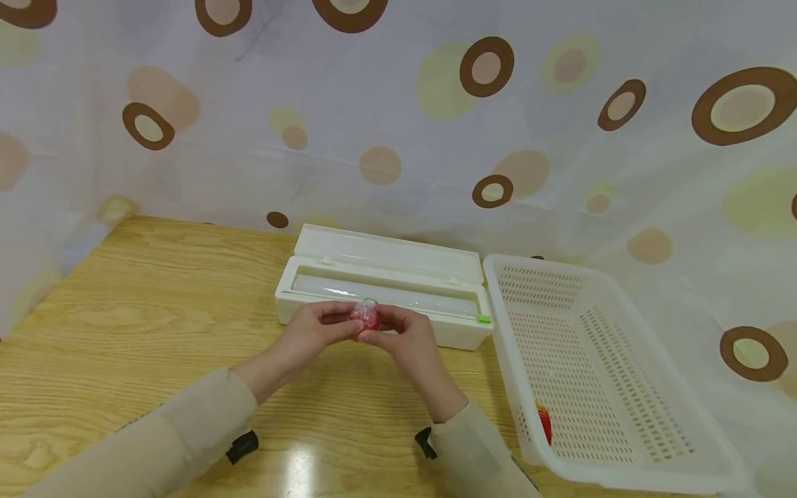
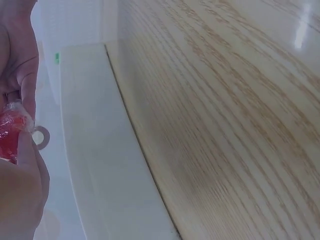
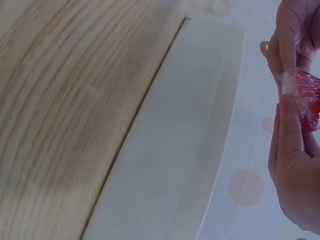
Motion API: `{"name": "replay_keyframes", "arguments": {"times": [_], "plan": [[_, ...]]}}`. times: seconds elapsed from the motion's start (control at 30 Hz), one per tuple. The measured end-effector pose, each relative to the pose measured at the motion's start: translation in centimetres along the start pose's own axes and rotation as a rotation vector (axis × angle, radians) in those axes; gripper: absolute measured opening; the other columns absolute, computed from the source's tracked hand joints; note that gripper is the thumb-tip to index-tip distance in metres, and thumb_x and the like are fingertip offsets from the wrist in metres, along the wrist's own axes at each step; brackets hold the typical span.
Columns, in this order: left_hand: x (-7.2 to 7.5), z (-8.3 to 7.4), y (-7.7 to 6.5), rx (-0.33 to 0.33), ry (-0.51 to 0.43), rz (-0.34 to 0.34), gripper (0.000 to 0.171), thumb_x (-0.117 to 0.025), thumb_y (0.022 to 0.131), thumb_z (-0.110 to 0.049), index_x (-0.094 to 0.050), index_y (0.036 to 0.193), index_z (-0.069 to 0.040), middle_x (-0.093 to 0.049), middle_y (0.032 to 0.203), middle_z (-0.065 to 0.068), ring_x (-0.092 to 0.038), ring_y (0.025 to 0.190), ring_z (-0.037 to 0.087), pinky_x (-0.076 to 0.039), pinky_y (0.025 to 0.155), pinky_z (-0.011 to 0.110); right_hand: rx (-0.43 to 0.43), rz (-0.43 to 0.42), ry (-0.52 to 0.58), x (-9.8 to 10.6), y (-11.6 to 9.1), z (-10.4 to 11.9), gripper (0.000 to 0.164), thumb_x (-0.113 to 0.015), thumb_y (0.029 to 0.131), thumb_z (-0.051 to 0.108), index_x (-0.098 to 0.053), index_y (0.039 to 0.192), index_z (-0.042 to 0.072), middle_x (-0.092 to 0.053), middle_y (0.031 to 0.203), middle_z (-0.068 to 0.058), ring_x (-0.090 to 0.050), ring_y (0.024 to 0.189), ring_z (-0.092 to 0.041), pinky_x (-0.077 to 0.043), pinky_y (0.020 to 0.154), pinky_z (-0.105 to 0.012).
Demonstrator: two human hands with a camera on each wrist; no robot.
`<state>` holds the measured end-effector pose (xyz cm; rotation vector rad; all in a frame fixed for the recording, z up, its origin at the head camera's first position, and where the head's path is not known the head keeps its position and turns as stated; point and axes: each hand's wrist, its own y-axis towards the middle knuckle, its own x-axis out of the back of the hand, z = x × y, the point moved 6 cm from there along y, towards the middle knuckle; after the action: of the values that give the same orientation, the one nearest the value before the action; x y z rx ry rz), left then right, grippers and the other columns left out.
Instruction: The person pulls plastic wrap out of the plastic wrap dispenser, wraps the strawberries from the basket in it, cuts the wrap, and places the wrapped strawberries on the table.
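Apparently wrapping red item (image 1: 366,319) in clear film (image 1: 367,304), lower centre, pinched by fingers (image 1: 344,330) from both sides; next, probably smooth snug.

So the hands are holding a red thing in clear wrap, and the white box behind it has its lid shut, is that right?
Not quite: the head view shows the lid of the white box open. The red thing is indeed held in clear wrap, in front of the box.
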<state>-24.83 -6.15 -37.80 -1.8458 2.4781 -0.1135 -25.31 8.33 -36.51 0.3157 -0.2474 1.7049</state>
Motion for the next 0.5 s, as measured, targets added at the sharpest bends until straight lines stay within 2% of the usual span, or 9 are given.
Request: {"name": "replay_keyframes", "arguments": {"times": [0.13, 0.27, 0.37, 0.43, 0.5], "plan": [[0.4, -0.3, -0.1, -0.002, 0.023, -0.01, 0.044, -0.061, 0.091, -0.017, -0.052, 0.128, 0.003, -0.058, 0.125, 0.02, -0.059, 0.111, 0.021, -0.045, 0.099, 0.037, -0.007, 0.037, 0.037, -0.5, 0.2, 0.0, 0.045, -0.074, 0.079, 0.015, -0.061, 0.12, 0.002, -0.066, 0.113, -0.013, -0.062, 0.1, -0.02, -0.053, 0.082, -0.03], [1.1, -0.6, 0.1, 0.003, 0.048, -0.045, 0.043, -0.061, 0.091, -0.02, -0.052, 0.128, 0.001, -0.057, 0.127, 0.018, -0.059, 0.111, 0.021, -0.046, 0.098, 0.037, -0.007, 0.109, 0.097, -1.1, 0.2, 0.0, 0.056, -0.069, 0.085, 0.015, -0.047, 0.135, 0.001, -0.055, 0.13, -0.017, -0.06, 0.11, -0.027, -0.053, 0.086, -0.034], [2.4, -1.0, 0.0, 0.015, 0.041, -0.078, 0.047, -0.059, 0.092, -0.022, -0.049, 0.131, 0.001, -0.054, 0.13, 0.018, -0.06, 0.109, 0.018, -0.044, 0.1, 0.039, 0.007, 0.134, 0.122, -1.4, 0.2, 0.3, 0.062, -0.065, 0.088, 0.014, -0.036, 0.142, 0.003, -0.047, 0.139, -0.019, -0.059, 0.112, -0.03, -0.053, 0.085, -0.037], [3.6, -1.4, -0.3, 0.023, 0.032, -0.098, 0.049, -0.057, 0.093, -0.024, -0.046, 0.133, 0.001, -0.052, 0.131, 0.017, -0.06, 0.105, 0.014, -0.042, 0.101, 0.037, 0.029, 0.135, 0.116, -1.5, 0.2, 0.5, 0.058, -0.063, 0.089, 0.013, -0.038, 0.14, 0.001, -0.046, 0.139, -0.02, -0.059, 0.11, -0.031, -0.054, 0.083, -0.037], [5.1, -1.8, -0.8, 0.023, 0.025, -0.113, 0.049, -0.053, 0.094, -0.024, -0.042, 0.135, 0.002, -0.053, 0.127, 0.014, -0.058, 0.1, 0.007, -0.043, 0.099, 0.032, 0.038, 0.127, 0.089, -1.5, 0.2, 0.6, 0.049, -0.062, 0.089, 0.012, -0.046, 0.134, 0.0, -0.051, 0.134, -0.02, -0.061, 0.107, -0.03, -0.054, 0.082, -0.036]]}}
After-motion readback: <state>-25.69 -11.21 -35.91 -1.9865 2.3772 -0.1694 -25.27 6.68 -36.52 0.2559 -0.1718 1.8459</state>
